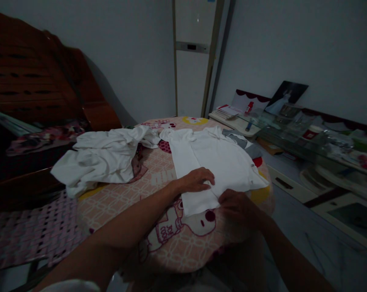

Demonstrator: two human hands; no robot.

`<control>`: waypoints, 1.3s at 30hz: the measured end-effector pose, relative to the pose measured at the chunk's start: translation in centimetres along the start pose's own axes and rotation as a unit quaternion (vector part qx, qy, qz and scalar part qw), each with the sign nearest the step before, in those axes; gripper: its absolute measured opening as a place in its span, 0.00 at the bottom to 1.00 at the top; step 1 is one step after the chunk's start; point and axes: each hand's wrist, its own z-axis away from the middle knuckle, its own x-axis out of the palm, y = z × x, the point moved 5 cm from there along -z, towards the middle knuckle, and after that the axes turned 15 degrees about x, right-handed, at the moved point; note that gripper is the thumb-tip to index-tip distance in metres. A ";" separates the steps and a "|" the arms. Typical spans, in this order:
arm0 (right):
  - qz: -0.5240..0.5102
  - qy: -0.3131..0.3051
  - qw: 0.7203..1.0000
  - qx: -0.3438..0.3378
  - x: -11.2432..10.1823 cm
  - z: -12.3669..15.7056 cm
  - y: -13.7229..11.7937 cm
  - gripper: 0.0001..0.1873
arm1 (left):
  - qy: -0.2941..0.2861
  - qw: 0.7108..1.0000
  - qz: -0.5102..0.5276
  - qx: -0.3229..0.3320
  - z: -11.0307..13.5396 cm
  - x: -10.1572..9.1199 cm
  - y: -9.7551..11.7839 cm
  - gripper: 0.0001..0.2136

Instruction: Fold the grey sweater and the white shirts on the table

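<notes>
A white shirt (215, 160) lies spread flat on a round table with a pink patterned cloth (171, 239). My left hand (198, 180) rests palm down on the shirt's near part, fingers stretched flat. At the shirt's near right edge my right hand (236, 204) has its fingers curled against the hem; what they pinch is hard to make out. A crumpled heap of white clothes (101, 158) lies on the table's left side, apart from both hands. A grey garment (245, 144) peeks out from under the shirt's far right.
A dark wooden bench (34, 93) with books and fabric stands at the left. A tall white cabinet (192, 56) is at the back wall. A low glass-topped unit (307, 138) with papers, a red bottle and a photo runs along the right.
</notes>
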 end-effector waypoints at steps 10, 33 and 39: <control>-0.094 0.078 0.990 0.065 0.3 -2.0 1.1 0.08 | -0.014 1.000 0.000 0.014 -0.3 0.0 0.4 0.22; 0.154 0.373 0.859 0.315 -10.2 -0.6 12.4 0.14 | -0.102 0.963 -0.228 -0.104 0.6 1.1 -1.3 0.34; 0.135 0.306 0.846 0.416 -11.3 0.6 16.0 0.09 | -0.137 0.970 -0.191 -0.059 0.0 2.9 -0.7 0.29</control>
